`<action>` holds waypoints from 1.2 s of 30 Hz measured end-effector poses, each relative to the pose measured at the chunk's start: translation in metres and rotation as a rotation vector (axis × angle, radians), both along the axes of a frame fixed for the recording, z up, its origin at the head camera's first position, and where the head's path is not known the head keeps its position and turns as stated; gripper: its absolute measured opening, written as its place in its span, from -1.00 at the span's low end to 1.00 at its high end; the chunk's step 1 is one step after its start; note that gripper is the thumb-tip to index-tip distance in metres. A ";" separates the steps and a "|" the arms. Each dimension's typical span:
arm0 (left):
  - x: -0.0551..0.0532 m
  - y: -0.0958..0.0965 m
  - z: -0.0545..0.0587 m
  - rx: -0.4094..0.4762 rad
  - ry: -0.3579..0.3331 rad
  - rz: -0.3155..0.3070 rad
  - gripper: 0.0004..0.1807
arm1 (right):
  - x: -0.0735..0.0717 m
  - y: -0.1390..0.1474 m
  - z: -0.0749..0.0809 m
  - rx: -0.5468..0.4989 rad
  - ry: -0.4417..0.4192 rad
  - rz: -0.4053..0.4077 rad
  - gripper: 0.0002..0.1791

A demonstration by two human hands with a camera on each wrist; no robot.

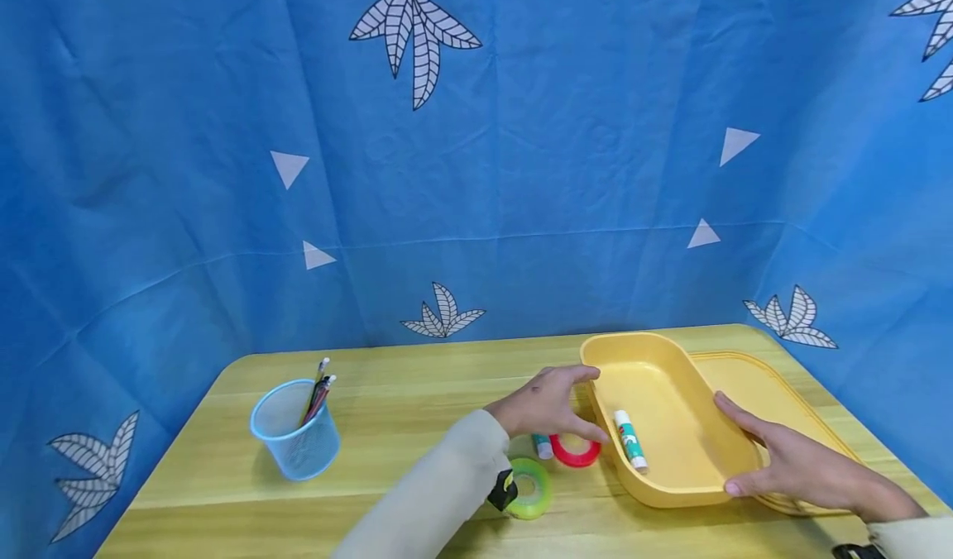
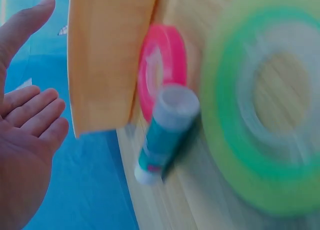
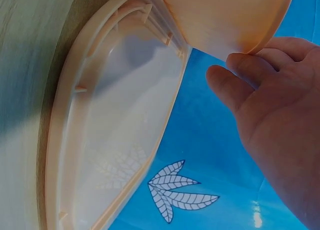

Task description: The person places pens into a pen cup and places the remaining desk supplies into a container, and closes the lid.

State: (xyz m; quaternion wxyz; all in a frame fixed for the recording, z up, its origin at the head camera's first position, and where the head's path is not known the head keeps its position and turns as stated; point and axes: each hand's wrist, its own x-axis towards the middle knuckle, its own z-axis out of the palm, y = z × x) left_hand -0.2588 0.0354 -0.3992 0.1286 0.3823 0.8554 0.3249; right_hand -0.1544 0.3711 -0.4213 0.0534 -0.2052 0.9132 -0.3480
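A yellow plastic box (image 1: 663, 410) stands at the table's right side, with a glue stick (image 1: 631, 441) lying inside it. My left hand (image 1: 554, 406) is at the box's left side, thumb and fingers spread apart near the rim. On the right, my right hand (image 1: 792, 460) has its thumb and fingers spread at the right wall and near corner; in the right wrist view its fingertips (image 3: 240, 65) meet the box's edge. Below my left hand lie a red tape roll (image 1: 575, 451), a second glue stick (image 1: 543, 446) and a green tape roll (image 1: 530, 489).
The yellow lid (image 1: 752, 377) lies on the table, ribbed inner side up, partly behind the box and right hand. A blue mesh pen holder (image 1: 304, 447) with several pencils (image 1: 318, 394) stands at the left. A blue patterned cloth (image 1: 521, 170) hangs behind the wooden table (image 1: 417, 394).
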 end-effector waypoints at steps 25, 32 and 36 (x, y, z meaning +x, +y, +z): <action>-0.004 -0.053 -0.030 -0.097 -0.040 0.108 0.00 | -0.005 0.005 -0.009 -0.006 0.038 0.022 0.07; -0.004 -0.054 -0.034 -0.123 -0.016 0.122 -0.01 | -0.005 0.006 -0.012 0.015 0.041 0.011 0.05; -0.006 -0.055 -0.035 -0.133 0.000 0.117 -0.02 | -0.006 0.007 -0.014 0.016 0.066 0.016 0.05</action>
